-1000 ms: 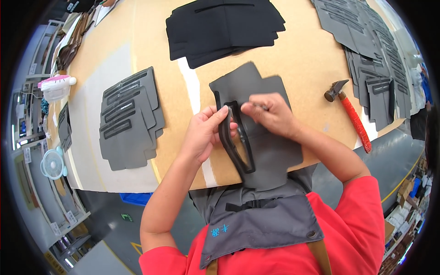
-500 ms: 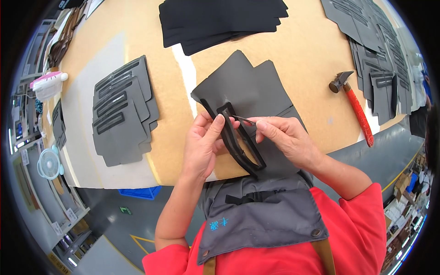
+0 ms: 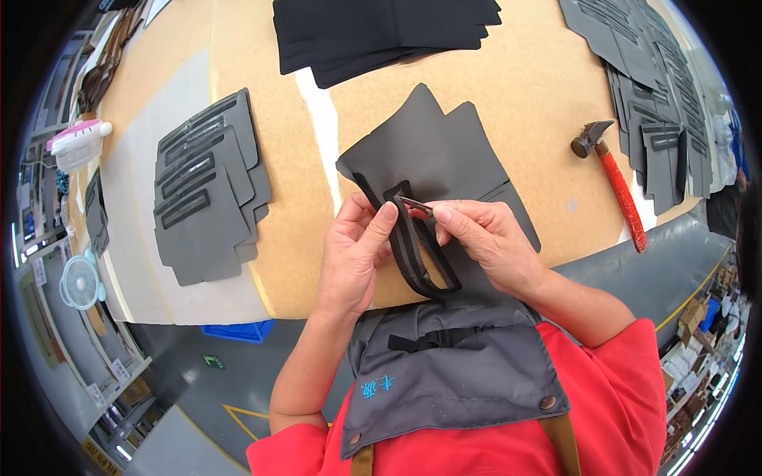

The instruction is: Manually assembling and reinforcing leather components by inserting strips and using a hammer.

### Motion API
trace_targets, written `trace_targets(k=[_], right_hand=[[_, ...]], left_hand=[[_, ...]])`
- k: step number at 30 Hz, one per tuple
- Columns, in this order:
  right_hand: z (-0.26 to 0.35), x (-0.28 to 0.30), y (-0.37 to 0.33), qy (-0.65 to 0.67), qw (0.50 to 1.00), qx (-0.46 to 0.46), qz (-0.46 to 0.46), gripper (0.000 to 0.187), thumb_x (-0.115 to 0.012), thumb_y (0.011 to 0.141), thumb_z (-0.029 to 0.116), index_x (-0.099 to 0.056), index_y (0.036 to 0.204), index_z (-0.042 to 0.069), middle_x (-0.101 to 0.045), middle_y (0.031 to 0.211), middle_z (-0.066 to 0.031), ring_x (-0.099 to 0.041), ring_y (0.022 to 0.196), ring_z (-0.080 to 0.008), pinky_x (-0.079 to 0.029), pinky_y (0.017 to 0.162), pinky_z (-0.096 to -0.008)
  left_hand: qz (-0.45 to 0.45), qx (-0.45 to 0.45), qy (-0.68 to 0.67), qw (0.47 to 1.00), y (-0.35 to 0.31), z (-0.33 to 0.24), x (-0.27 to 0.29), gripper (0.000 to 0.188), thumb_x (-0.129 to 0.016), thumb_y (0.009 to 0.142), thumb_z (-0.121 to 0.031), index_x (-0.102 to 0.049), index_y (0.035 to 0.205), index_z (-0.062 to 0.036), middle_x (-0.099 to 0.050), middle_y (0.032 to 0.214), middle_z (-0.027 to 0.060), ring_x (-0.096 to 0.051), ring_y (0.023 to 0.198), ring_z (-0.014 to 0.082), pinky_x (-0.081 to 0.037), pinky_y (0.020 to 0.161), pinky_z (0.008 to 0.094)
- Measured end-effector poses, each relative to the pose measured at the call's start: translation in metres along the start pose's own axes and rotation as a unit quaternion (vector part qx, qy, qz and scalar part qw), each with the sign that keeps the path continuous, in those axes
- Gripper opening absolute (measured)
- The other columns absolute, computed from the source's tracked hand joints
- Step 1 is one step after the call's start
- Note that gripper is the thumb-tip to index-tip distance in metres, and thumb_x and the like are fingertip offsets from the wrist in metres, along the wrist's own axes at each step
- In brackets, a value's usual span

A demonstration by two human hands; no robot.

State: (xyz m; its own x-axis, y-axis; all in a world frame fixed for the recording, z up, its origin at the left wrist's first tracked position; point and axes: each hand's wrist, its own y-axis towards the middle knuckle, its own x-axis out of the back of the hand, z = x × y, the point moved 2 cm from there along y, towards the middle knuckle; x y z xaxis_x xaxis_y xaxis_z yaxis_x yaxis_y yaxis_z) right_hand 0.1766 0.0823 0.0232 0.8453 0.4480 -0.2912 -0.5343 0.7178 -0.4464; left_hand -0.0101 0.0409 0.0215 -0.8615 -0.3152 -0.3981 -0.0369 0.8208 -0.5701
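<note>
A grey sheet panel (image 3: 440, 147) lies over the table's near edge, its near part bent up by my hands. Black strips frame a long slot (image 3: 435, 268) in it. With thumb and fingers closed, my left hand (image 3: 349, 258) pinches the panel beside the slot's upper end. Between the thumb and fingers of my right hand (image 3: 488, 242) is a thin metal tool, seemingly tweezers (image 3: 418, 208). Its tip meets the black edging at the slot's upper end, close to my left thumb. My left fingertips are partly hidden behind the panel.
Grey slotted panels lie in an overlapping stack (image 3: 202, 222) on the left, with more piled at far right (image 3: 651, 87). Black sheets (image 3: 389, 36) sit at the back. A red-handled hammer (image 3: 617, 186) rests right of my work. A small fan (image 3: 82, 282) stands at the left edge.
The tool's tip has shifted slightly left, toward my left thumb, at the slot's upper end. The panel has moved a little to the right; both hands keep their hold.
</note>
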Motion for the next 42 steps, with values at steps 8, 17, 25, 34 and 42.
trace_targets(k=[8, 17, 25, 34, 42], right_hand=[[0.004, -0.002, -0.002, 0.018, 1.0, -0.005, -0.007, 0.035, -0.056, 0.11, 0.025, -0.072, 0.126, -0.002, -0.058, 0.084, 0.0053, -0.054, 0.089, -0.0039, -0.043, 0.082, -0.0209], [-0.01, 0.001, 0.001, -0.005, 0.999, 0.036, -0.04, 0.031, -0.06, 0.107, 0.021, -0.073, 0.121, -0.003, -0.067, 0.092, 0.0016, -0.054, 0.084, -0.0037, -0.048, 0.077, -0.0215], [0.003, 0.0, 0.028, -0.119, 0.97, 0.203, -0.054, 0.023, -0.072, 0.1, 0.021, -0.071, 0.107, -0.001, -0.064, 0.089, -0.0026, -0.057, 0.079, -0.0052, -0.047, 0.069, -0.0249], [0.024, 0.004, 0.074, -0.253, 0.947, 0.177, 0.09, 0.038, -0.08, 0.093, 0.026, -0.058, 0.072, 0.003, -0.043, 0.059, 0.0003, -0.037, 0.059, -0.0074, -0.031, 0.053, -0.0283], [0.028, 0.004, 0.081, -0.292, 0.928, 0.204, 0.106, 0.04, -0.082, 0.091, 0.025, -0.055, 0.071, 0.003, -0.043, 0.06, -0.0028, -0.037, 0.057, -0.0119, -0.032, 0.052, -0.0301]], left_hand=[[0.005, -0.003, -0.014, 1.0, -0.001, 0.001, -0.003, 0.014, -0.068, 0.103, -0.02, -0.061, 0.11, -0.011, -0.07, 0.106, 0.0002, -0.066, 0.095, 0.0066, -0.055, 0.076, 0.0245], [-0.004, -0.013, -0.043, 0.999, -0.004, 0.004, 0.0, 0.014, -0.066, 0.104, -0.018, -0.061, 0.113, -0.0091, -0.069, 0.106, 0.0018, -0.067, 0.094, 0.0089, -0.057, 0.079, 0.0263], [0.012, -0.001, -0.089, 0.996, -0.013, 0.0, 0.031, 0.023, -0.065, 0.105, -0.028, -0.061, 0.116, -0.0092, -0.067, 0.095, 0.0011, -0.067, 0.085, 0.0122, -0.055, 0.077, 0.0313], [-0.103, 0.03, -0.049, 0.993, -0.029, -0.009, 0.04, 0.016, -0.066, 0.104, -0.023, -0.062, 0.106, -0.0077, -0.071, 0.095, 0.0032, -0.071, 0.084, 0.0145, -0.057, 0.077, 0.0307], [-0.086, 0.022, -0.102, 0.991, -0.031, -0.003, 0.048, 0.016, -0.063, 0.106, -0.023, -0.061, 0.103, -0.007, -0.072, 0.097, 0.0058, -0.072, 0.087, 0.0163, -0.059, 0.077, 0.0333]])
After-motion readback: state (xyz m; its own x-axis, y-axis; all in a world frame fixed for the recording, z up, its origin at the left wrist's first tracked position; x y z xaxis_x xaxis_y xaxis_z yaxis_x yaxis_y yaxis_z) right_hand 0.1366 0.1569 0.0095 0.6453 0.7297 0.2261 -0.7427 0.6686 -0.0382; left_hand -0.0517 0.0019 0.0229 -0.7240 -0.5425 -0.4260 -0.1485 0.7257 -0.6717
